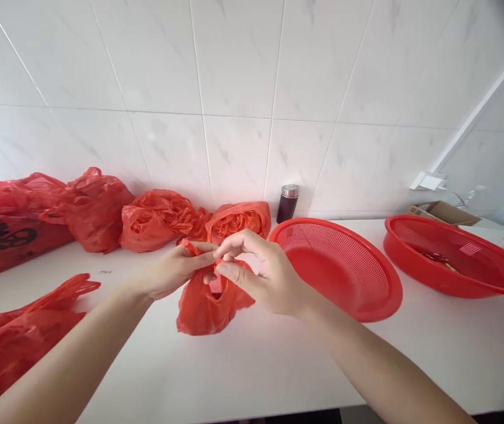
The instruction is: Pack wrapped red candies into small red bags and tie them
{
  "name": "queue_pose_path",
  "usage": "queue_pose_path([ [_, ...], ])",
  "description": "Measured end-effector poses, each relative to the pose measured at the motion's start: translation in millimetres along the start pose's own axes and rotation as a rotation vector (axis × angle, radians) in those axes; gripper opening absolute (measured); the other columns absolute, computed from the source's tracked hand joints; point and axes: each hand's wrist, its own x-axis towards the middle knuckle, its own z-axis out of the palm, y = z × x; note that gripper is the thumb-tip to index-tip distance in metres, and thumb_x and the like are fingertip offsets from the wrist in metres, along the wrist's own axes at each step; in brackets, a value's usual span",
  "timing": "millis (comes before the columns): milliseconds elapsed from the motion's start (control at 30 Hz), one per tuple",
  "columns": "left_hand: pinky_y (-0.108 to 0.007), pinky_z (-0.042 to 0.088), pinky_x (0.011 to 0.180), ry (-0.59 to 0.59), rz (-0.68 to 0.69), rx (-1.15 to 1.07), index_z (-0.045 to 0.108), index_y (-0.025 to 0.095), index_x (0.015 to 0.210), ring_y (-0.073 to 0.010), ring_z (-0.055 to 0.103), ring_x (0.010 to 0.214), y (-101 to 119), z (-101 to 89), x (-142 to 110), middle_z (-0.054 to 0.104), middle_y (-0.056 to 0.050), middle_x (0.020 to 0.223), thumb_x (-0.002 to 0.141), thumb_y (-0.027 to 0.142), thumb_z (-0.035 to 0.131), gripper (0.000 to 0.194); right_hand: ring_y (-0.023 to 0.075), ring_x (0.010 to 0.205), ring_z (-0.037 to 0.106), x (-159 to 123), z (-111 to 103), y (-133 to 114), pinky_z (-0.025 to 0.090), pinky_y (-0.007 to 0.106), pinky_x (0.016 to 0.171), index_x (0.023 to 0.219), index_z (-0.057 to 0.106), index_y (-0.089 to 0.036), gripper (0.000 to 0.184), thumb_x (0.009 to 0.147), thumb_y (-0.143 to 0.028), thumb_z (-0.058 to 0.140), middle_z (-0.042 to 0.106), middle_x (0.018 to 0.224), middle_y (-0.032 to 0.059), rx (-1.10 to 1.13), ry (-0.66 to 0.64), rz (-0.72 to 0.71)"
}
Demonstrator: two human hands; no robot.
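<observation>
A small red plastic bag (205, 309) hangs just above the white counter (252, 365), held at its top by both hands. My left hand (172, 272) pinches one handle of the bag between thumb and fingers. My right hand (263, 274) pinches the other handle, its fingers curled and touching the left hand's fingertips. The bag's mouth is bunched between the two hands and its contents are hidden.
Several stuffed red plastic bags (159, 219) lie along the tiled wall at back left, more at the near left (17, 335). A red mesh basket (344, 268) sits right of my hands, another (455, 256) farther right. A dark flask (287, 203) stands by the wall.
</observation>
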Motion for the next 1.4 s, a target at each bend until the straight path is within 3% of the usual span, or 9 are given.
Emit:
queue_pose_path([
  [100, -0.030, 0.042, 0.061, -0.055, 0.020, 0.207, 0.074, 0.021, 0.079, -0.0184, 0.051, 0.064, 3.1, 1.4, -3.2, 0.059, -0.005, 0.068, 0.078, 0.030, 0.063, 0.013, 0.0149, 0.099, 0.059, -3.8, 11.3, 15.3, 0.047, 0.032, 0.089, 0.109, 0.053, -0.024, 0.018, 0.095, -0.035, 0.048, 0.062, 0.103, 0.0035, -0.005, 0.130, -0.010],
  [200, -0.026, 0.036, 0.054, -0.048, 0.058, 0.399, 0.071, 0.023, 0.072, -0.0151, 0.044, 0.056, 0.7, 7.8, -3.5, 0.056, -0.002, 0.064, 0.072, 0.014, 0.058, 0.015, 0.0156, 0.092, 0.060, -5.1, 23.5, 48.3, 0.047, 0.032, 0.086, 0.122, 0.048, -0.026, 0.031, 0.098, -0.043, 0.036, 0.062, 0.095, 0.0025, 0.044, 0.102, 0.226],
  [367, -0.022, 0.030, 0.049, 0.094, 0.305, 0.683, 0.058, 0.022, 0.064, -0.0124, 0.041, 0.052, -22.2, 14.2, 6.6, 0.052, 0.002, 0.057, 0.058, -0.002, 0.043, 0.028, 0.0157, 0.086, 0.057, -13.6, 44.7, 88.1, 0.045, 0.030, 0.082, 0.101, 0.055, -0.023, 0.030, 0.096, -0.046, 0.038, 0.060, 0.090, 0.0019, 0.233, 0.164, 0.368],
  [600, -0.022, 0.042, 0.059, 0.445, 0.617, 0.828, 0.058, 0.022, 0.094, -0.0148, 0.060, 0.077, -52.1, 21.5, 26.7, 0.061, -0.007, 0.116, 0.066, 0.002, 0.050, 0.035, 0.0115, 0.065, 0.049, -24.0, 47.7, 85.3, 0.041, 0.025, 0.064, 0.090, 0.059, -0.022, 0.018, 0.088, -0.038, 0.053, 0.055, 0.077, -0.0025, 0.691, 0.247, 0.511],
  [733, -0.025, 0.049, 0.073, 0.342, 0.504, 0.786, 0.061, 0.023, 0.112, -0.0158, 0.061, 0.087, -49.3, 19.8, 30.2, 0.064, -0.005, 0.108, 0.077, 0.006, 0.043, 0.042, 0.0114, 0.061, 0.047, -30.6, 39.1, 84.0, 0.039, 0.025, 0.061, 0.078, 0.057, -0.020, 0.023, 0.081, -0.043, 0.062, 0.054, 0.069, -0.0037, 0.681, 0.375, 0.554],
  [900, -0.030, 0.050, 0.078, 0.138, 0.153, 0.786, 0.055, 0.026, 0.131, -0.0190, 0.062, 0.081, -62.8, -3.5, 11.7, 0.068, -0.002, 0.087, 0.084, 0.015, 0.037, 0.051, 0.0121, 0.064, 0.052, -40.8, 40.7, 88.6, 0.043, 0.025, 0.062, 0.071, 0.047, -0.021, 0.032, 0.088, -0.048, 0.055, 0.055, 0.070, -0.0035, 0.517, 0.501, 0.477],
  [1133, -0.037, 0.045, 0.095, 0.183, -0.180, 0.628, 0.070, 0.025, 0.090, -0.0259, 0.061, 0.102, -126.2, -61.4, -58.0, 0.071, -0.006, 0.101, 0.093, 0.049, 0.032, 0.045, 0.0147, 0.062, 0.062, -56.3, 59.4, 129.1, 0.053, 0.032, 0.067, 0.076, 0.040, -0.023, 0.035, 0.089, -0.054, 0.049, 0.055, 0.064, -0.0042, 0.589, 0.768, 0.611],
  [1233, -0.036, 0.045, 0.097, 0.300, -0.140, 0.612, 0.066, 0.025, 0.096, -0.0238, 0.059, 0.108, -135.1, -52.2, -62.8, 0.068, -0.006, 0.109, 0.094, 0.050, 0.032, 0.042, 0.0141, 0.065, 0.063, -54.7, 65.8, 142.0, 0.052, 0.029, 0.065, 0.080, 0.039, -0.023, 0.033, 0.096, -0.052, 0.031, 0.059, 0.072, -0.0015, 0.231, 0.746, 0.593],
  [1400, -0.028, 0.045, 0.093, 0.428, 0.077, 0.710, 0.057, 0.023, 0.084, -0.0180, 0.057, 0.110, -137.8, -19.4, -19.2, 0.053, -0.005, 0.132, 0.096, 0.045, 0.027, 0.039, 0.0163, 0.072, 0.059, -48.3, 79.6, 148.6, 0.044, 0.028, 0.064, 0.091, 0.047, -0.024, 0.030, 0.098, -0.044, 0.026, 0.061, 0.085, 0.0012, -0.382, 0.517, 0.548],
])
